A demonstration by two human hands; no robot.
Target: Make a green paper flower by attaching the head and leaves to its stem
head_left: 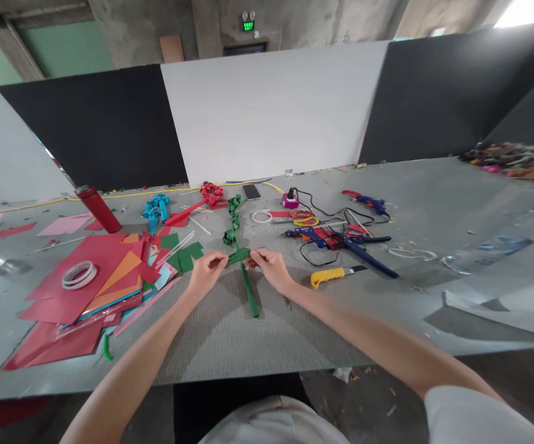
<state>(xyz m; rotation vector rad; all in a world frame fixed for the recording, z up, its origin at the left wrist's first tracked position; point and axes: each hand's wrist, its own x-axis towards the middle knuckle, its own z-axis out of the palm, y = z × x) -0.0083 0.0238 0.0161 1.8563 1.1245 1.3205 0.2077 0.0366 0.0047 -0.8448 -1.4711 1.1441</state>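
Observation:
Between my two hands is a small folded strip of green paper (pixel 238 256). My left hand (pixel 208 271) pinches its left end, and my right hand (pixel 269 267) pinches the right end. Under the strip, a rolled green paper stem (pixel 249 292) lies on the table, pointing toward me. Beyond it stretches a chain of crumpled green paper curls (pixel 234 219); whether stem and chain are joined is hidden by the strip. Left of my left hand lie cut green paper sheets (pixel 184 256).
At left, red paper sheets (pixel 58 283) carry a tape roll (pixel 79 275), near a red bottle (pixel 98 208). Red (pixel 211 193) and blue paper pieces (pixel 156 206) lie behind. At right are a yellow-handled knife (pixel 327 277), blue glue guns (pixel 311 234) with cables, and a phone (pixel 251 192).

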